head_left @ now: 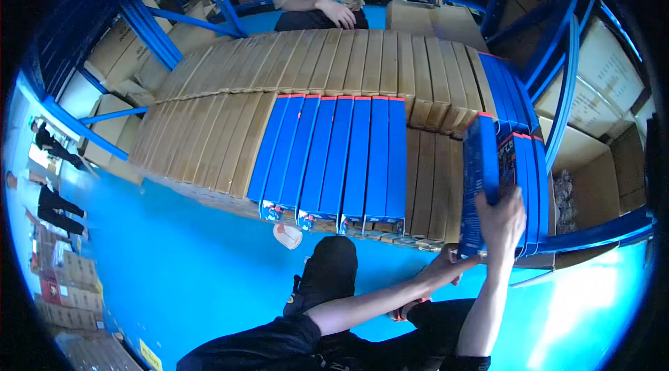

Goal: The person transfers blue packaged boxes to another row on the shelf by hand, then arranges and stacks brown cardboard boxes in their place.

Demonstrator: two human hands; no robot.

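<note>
We have one blue box [481, 169] in our right hand [503, 221], tipped up above its neighbours, with our left hand [451, 266] at its lower end. What could go wrong, we judge, is a snag: the box stands close between the brown cartons [433, 179] just left of our hands and the upright blue boxes [535, 190] just right of them, so a crooked push or pull could crush a corner or drag a neighbour along. If our right hand slipped on the smooth-looking face, the box could drop towards the blue floor [188, 238] below our hands, since the near edge of the stack lies right beside them.

As for pose, our right arm rises steeply from below, the hand closed round the box's near part with the thumb across it. Our left forearm reaches across from the lower left, lower and flatter; its hand is curled by the box's bottom, fingers partly hidden, so we cannot tell how firmly it holds or whether it bears weight.
</note>
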